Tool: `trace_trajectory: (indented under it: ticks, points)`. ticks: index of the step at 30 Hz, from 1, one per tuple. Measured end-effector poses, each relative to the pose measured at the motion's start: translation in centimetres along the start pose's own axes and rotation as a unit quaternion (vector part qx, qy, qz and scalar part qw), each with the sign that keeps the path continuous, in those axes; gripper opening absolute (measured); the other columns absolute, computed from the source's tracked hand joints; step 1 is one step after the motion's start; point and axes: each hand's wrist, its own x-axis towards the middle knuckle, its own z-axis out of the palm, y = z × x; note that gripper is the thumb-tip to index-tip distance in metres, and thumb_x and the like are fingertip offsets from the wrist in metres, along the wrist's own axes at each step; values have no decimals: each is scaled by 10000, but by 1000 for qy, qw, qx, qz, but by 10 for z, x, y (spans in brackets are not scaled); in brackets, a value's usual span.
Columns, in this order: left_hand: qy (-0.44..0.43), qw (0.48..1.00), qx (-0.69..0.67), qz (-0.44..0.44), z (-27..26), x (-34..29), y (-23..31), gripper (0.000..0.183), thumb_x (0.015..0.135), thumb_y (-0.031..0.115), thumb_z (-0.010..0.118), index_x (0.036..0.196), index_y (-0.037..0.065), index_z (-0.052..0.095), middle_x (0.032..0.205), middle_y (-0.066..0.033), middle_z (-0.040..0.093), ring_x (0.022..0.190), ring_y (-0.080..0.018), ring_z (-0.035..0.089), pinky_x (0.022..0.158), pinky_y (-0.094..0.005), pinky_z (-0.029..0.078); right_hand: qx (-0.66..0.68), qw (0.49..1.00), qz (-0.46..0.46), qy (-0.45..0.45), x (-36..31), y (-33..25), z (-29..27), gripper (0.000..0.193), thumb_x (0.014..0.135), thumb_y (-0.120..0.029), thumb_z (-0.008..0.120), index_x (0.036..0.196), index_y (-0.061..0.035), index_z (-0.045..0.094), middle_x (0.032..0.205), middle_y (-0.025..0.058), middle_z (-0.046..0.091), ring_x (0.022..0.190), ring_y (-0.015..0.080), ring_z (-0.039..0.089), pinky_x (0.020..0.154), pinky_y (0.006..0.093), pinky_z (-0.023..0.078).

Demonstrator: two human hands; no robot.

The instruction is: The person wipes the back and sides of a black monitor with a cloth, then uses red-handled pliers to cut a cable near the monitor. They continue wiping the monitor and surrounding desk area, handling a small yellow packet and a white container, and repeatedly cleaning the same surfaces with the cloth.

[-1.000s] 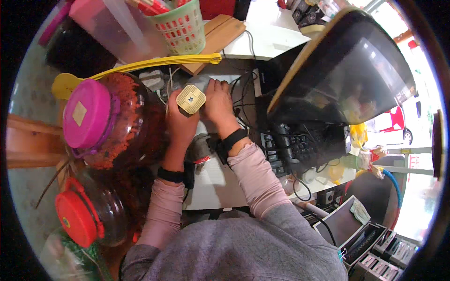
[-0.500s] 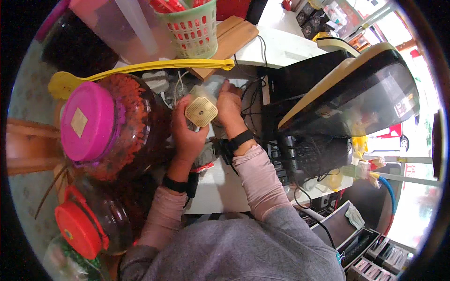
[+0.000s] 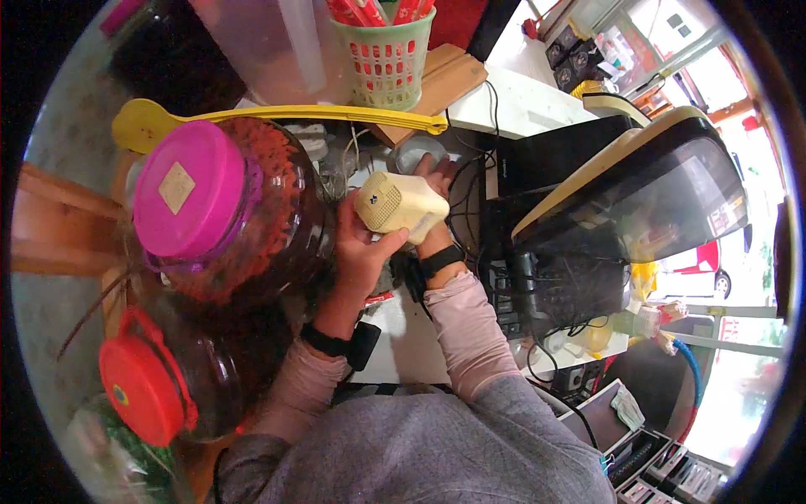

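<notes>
My left hand (image 3: 363,252) is closed round a cream box-shaped device (image 3: 405,206) with a dotted grille on one end, its thumb along the lower side. The device lies tilted, its long side turned toward the right. Beyond it, my right hand (image 3: 436,174) reaches over the table, fingers stretched apart; the device hides its palm. Those fingers are beside a clear round container (image 3: 417,153), and whether they touch it I cannot tell. Thin cords (image 3: 351,158) lie to the left of the container.
Big jars with a purple lid (image 3: 189,189) and a red lid (image 3: 141,401) crowd the left. A long yellow spoon (image 3: 277,112) spans the back, before a green basket (image 3: 384,63) and a wooden board (image 3: 453,77). At right stands a black-and-cream machine (image 3: 638,185) with loose cables.
The cream device has moved right and tipped, so its long side now shows. My right hand's fingers have spread out beyond it. The whole view has shifted a little.
</notes>
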Motion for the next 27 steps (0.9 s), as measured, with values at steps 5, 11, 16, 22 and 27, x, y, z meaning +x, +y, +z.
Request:
trace_trajectory:
  ticks: [5,11,16,22,27]
  points:
    - [-62,994,-68,-65,7,-12,15,572,713,-50,630,1237,56,428,1174,-59,518,1091,-173,513,947,-324,410,-99,976,-194,-31,-22,-23,-42,552,802,-261,575,1192,106,441,1291,342,390,1235,510,337,1003,506,363]
    - [-67,985,-123,-103,-2,-34,23,527,731,1,582,1232,74,438,1152,-42,522,1094,-176,506,957,-338,401,-15,966,-256,-31,-36,-26,-76,249,773,-150,556,919,50,532,981,239,519,998,408,483,832,427,454]
    - [-88,955,-214,-186,-37,-72,21,573,791,124,615,1321,75,403,1206,-59,520,1127,-188,502,959,-362,411,101,970,-195,-100,-102,-16,-113,202,781,-168,578,904,-9,548,824,167,543,786,368,547,653,426,446]
    - [-15,966,-159,-203,-85,-125,21,644,888,437,551,1350,20,387,1243,-159,542,1117,-310,553,961,-443,445,104,976,-152,-118,-165,6,-121,190,764,-23,554,952,-14,579,785,178,582,715,371,586,624,433,487]
    - [-10,889,-340,-307,-96,-152,22,629,885,522,505,1353,114,411,1246,-158,544,1117,-369,543,864,-630,449,69,975,-152,-149,-173,10,-112,96,818,-111,581,830,-16,571,754,175,575,694,368,584,595,443,477]
